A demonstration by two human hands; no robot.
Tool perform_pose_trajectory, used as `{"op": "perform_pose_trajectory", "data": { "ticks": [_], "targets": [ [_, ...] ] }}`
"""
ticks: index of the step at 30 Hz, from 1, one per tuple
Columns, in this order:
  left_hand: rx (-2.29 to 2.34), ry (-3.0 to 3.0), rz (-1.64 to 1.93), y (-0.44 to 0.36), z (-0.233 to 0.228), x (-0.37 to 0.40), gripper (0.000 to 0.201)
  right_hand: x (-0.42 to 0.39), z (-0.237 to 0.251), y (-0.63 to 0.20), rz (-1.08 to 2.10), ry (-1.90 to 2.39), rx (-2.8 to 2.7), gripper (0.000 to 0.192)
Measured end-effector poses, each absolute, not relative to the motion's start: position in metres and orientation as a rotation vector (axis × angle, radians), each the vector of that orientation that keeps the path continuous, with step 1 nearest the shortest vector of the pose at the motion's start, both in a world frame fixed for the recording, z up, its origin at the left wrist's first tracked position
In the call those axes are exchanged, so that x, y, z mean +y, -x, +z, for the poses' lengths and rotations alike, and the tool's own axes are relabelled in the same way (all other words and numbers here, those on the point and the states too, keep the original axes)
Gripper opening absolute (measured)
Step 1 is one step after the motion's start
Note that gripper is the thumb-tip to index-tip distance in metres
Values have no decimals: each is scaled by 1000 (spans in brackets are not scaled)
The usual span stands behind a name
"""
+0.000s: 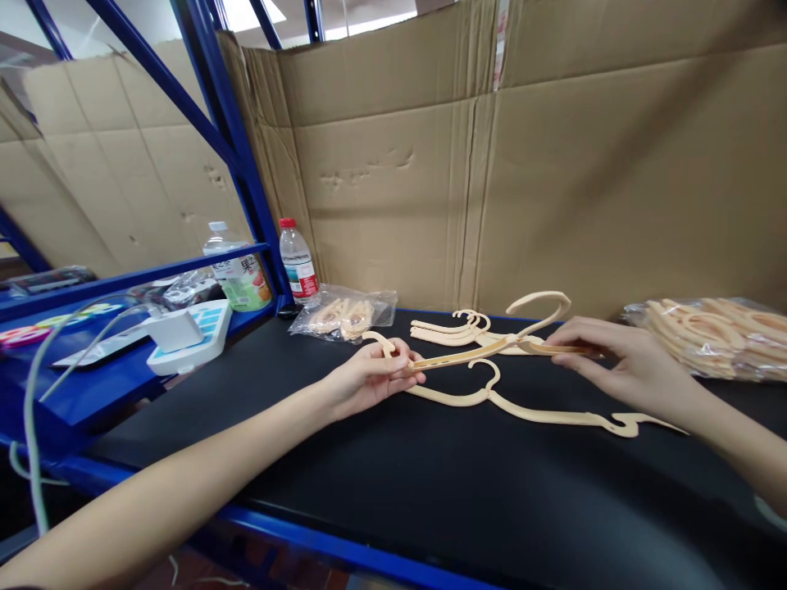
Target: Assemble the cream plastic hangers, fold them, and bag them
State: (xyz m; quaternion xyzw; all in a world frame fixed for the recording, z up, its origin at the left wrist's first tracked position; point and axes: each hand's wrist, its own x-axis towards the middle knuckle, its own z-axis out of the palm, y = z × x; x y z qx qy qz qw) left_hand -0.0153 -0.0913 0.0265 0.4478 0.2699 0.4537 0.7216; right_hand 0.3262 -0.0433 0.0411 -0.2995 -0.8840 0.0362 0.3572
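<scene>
Between my two hands is a beige clothes hanger (460, 357), raised above the black tabletop with its hook pointing up. My left hand (376, 377) pinches its left arm near the end. At the other side, my right hand (615, 360) grips the right arm, and the fingers hide part of it. Beneath lies a second beige hanger (553, 416), flat on the table with its left end hidden behind my left hand. Farther back, several hangers (446, 332) are stacked together, partly covered by the held one.
A clear bag of beige pieces (344, 315) lies at the back left, and a bag of hangers (713, 336) at the right. A red-capped bottle (299, 262) stands by the blue post. A power strip (206, 336) and a larger bottle (239, 274) occupy the left shelf. Cardboard (381, 180) walls the back.
</scene>
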Motion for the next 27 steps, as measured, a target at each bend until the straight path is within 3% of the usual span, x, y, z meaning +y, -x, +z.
{"op": "perform_pose_trajectory", "data": {
  "ticks": [7,27],
  "targets": [
    [600,-941,1048,15,28,-92,14,-44,40,-325,36,772,-2262,11],
    [782,-924,1210,13,20,-88,16,-55,42,-313,0,726,-2270,12]
  ]
}}
